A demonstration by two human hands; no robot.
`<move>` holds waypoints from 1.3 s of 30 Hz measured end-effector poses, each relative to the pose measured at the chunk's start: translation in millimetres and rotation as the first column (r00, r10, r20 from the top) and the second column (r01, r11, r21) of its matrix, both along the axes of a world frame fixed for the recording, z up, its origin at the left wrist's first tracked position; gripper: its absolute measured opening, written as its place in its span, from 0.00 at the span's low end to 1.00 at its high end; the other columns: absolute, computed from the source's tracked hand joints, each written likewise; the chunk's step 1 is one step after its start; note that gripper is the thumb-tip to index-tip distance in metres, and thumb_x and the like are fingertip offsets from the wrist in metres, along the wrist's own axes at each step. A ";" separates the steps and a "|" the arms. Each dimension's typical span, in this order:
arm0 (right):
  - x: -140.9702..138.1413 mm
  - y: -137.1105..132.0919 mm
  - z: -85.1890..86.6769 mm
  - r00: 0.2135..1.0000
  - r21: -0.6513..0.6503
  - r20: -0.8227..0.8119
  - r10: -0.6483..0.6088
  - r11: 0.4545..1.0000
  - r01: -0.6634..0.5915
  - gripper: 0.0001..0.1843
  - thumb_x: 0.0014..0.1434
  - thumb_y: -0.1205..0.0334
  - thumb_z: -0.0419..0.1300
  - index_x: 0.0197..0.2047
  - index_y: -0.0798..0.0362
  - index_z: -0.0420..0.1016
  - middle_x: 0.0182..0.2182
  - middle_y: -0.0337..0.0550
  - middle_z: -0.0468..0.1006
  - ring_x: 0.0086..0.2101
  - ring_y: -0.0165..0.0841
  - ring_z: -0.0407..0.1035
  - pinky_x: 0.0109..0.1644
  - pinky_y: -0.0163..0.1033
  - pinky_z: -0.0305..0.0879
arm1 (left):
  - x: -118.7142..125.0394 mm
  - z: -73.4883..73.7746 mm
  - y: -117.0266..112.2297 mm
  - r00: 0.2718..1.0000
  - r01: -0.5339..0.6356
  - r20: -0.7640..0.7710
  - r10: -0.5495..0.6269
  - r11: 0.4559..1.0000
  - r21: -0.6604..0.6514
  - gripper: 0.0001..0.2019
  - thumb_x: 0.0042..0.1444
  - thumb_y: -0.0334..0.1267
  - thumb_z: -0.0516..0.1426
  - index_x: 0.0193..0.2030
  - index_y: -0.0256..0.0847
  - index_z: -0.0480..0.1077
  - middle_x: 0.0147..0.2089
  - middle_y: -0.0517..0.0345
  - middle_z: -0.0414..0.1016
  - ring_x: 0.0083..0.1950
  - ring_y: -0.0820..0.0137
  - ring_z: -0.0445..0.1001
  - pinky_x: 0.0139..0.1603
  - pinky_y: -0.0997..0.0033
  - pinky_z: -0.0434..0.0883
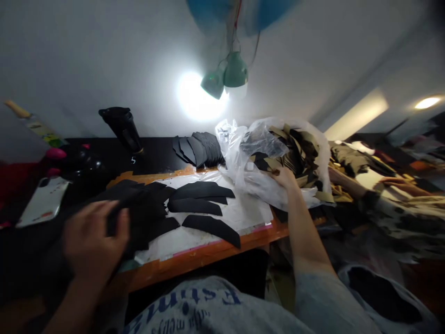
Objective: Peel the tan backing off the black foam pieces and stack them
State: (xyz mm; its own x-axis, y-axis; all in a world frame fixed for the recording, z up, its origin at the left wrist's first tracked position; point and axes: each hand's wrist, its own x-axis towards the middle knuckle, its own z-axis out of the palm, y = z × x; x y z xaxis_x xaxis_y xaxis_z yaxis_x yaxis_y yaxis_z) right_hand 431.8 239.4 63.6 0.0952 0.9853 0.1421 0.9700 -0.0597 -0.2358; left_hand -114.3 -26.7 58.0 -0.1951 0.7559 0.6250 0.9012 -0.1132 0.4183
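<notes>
My left hand [95, 236] is over a dark heap of black cut pieces [139, 208] at the left of the work board. It is blurred, with the thumb apart from the fingers. My right hand [284, 178] reaches to the mouth of a clear plastic bag [253, 185]. Its fingers are bent closed beside dark and tan cut pieces [269, 162] in the bag; what they grip is hidden. Between my hands, several curved black pieces [198, 207] lie spread on a white sheet [174, 245], some overlapping.
A stack of grey cut pieces [205, 149] stands behind the sheet. At the left are a phone [44, 200] and a black cylindrical object [122, 129]. Green-capped bulbs [236, 69] hang above. A co-worker's arm [347, 182] reaches in among tan pieces at the right.
</notes>
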 end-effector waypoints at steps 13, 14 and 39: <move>33.6 4.3 -17.8 0.988 -0.021 0.006 0.155 0.988 -0.155 0.16 0.59 0.56 0.59 0.41 0.57 0.82 0.40 0.55 0.82 0.44 0.48 0.76 0.50 0.47 0.69 | 152.6 -85.9 48.1 0.857 0.245 -0.281 -0.433 0.820 -0.517 0.24 0.66 0.42 0.57 0.68 0.46 0.68 0.70 0.33 0.62 0.67 0.42 0.66 0.59 0.44 0.71; 36.6 2.7 -19.3 0.988 -0.023 0.005 0.155 0.988 -0.155 0.17 0.59 0.55 0.59 0.43 0.57 0.82 0.41 0.55 0.82 0.44 0.48 0.76 0.50 0.48 0.69 | 158.5 -88.1 41.9 0.863 0.239 -0.285 -0.418 0.833 -0.498 0.24 0.66 0.41 0.57 0.69 0.46 0.68 0.71 0.34 0.62 0.67 0.42 0.66 0.60 0.44 0.70; 29.3 -9.4 -15.8 0.945 -0.106 0.111 0.309 0.949 -0.298 0.20 0.51 0.60 0.66 0.47 0.59 0.79 0.42 0.56 0.79 0.42 0.43 0.71 0.48 0.43 0.66 | 132.4 -82.4 23.7 0.686 0.681 -0.248 -0.684 0.724 -0.110 0.15 0.66 0.32 0.54 0.57 0.36 0.73 0.60 0.39 0.73 0.60 0.57 0.74 0.63 0.49 0.74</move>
State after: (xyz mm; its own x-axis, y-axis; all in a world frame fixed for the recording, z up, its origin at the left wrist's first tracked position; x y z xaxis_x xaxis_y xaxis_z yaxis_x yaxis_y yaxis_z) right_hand 461.1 230.0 47.8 -0.2234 0.9736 0.0464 0.9664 0.2275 -0.1194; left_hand 18.2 -3.0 -24.5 0.5403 0.6218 0.5669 0.6480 -0.7373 0.1912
